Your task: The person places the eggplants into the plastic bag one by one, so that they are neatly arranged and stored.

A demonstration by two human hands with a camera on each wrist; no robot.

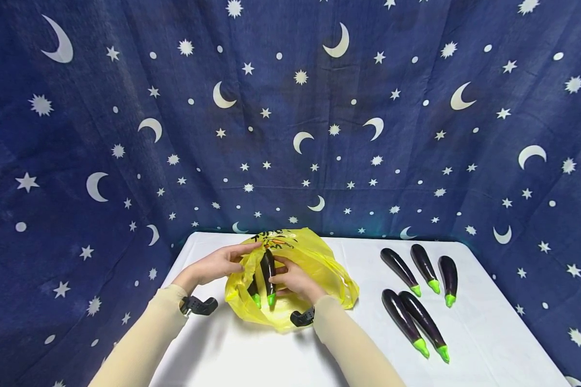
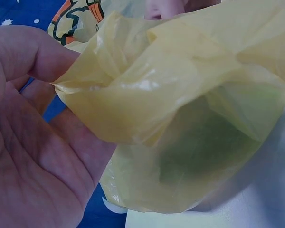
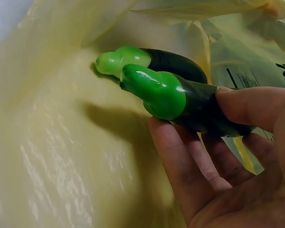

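The eggplant (image 1: 268, 271) I am handling is inside the mouth of the yellow bag (image 1: 319, 262), its green cap pointing toward me. My right hand (image 1: 297, 279) grips it, thumb over the top and fingers underneath. A second eggplant (image 3: 178, 65) lies just beside it in the bag. My left hand (image 1: 219, 264) pinches the bag's rim between thumb and fingers. Well apart, on the right of the white table (image 1: 494, 333), lie five loose eggplants (image 1: 401, 321).

From here, I judge the skin's gloss to be the main risk: if my right thumb eases too soon, the eggplant could slide and knock its neighbour. The film looks thin and limp, so slack left fingers would let the rim fold down over my right hand, and a snagged knuckle could drag the whole bag.

The right wrist view gives me the thumb-and-finger hold and a shadow on the film below, which the head view hides. The left wrist view shows the pinch closely, plus a dark patch through the film that I cannot identify. Only the head view shows the loose five.
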